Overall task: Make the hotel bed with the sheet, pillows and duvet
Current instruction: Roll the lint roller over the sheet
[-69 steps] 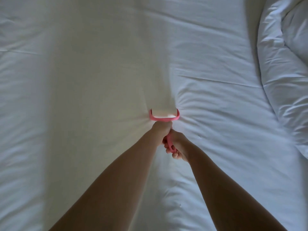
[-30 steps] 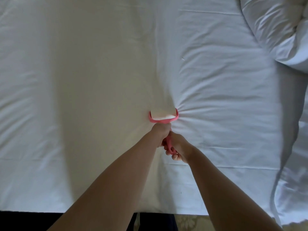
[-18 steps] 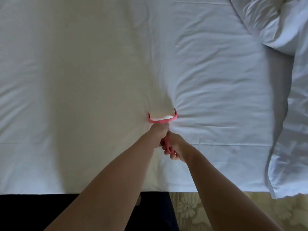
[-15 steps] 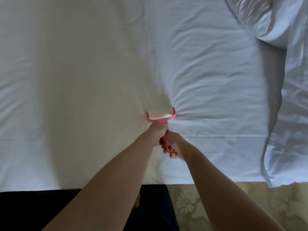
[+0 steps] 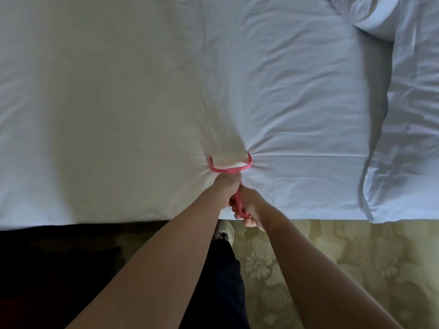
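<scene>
The left hand [image 5: 226, 186] and right hand [image 5: 250, 206] both curl their fingers tight round the handle of the pink lint roller [image 5: 229, 163]; its roll presses the white sheet [image 5: 118, 91].

Plain white across the sheet [image 5: 118, 91], warmer and creamier toward its left half, cooler and bluish toward the right. Same plain white on the duvet [image 5: 415, 138] at the sheet's right edge. Pink for the roller [image 5: 229, 163] frame and handle, off-white for its roll. Pale olive-gold carpet [image 5: 356, 269] with a lighter floral pattern. Near-black trousers [image 5: 223, 281]; white shoe [image 5: 225, 230].
</scene>
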A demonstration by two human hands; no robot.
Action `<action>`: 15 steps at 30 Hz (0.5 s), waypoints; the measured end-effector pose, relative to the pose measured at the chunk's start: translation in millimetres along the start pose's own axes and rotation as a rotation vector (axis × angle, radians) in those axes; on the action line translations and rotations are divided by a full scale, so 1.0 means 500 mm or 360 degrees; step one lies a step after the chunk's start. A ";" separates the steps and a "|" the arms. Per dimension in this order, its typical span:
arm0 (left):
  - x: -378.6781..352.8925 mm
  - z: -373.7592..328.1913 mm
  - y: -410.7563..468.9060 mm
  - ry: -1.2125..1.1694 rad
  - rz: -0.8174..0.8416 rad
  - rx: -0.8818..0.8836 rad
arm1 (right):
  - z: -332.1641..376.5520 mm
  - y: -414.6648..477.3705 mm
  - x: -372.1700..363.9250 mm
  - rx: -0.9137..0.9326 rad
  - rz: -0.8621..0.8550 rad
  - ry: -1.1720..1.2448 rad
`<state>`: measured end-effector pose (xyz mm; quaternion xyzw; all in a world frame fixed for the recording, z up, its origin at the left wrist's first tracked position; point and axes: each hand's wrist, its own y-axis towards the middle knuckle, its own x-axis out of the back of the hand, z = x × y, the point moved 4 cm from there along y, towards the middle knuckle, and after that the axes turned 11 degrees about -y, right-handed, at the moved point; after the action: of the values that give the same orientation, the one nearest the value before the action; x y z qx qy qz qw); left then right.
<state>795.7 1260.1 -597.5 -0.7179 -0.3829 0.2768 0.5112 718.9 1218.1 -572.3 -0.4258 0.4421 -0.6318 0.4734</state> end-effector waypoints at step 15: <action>-0.057 0.114 -0.053 -0.0171 -0.0087 0.0001 | -0.121 -0.023 0.015 0.0106 0.0040 -0.0122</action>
<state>727.7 1271.2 -590.7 -0.6912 -0.4291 0.3009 0.4976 656.9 1222.0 -575.1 -0.4282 0.4078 -0.6232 0.5118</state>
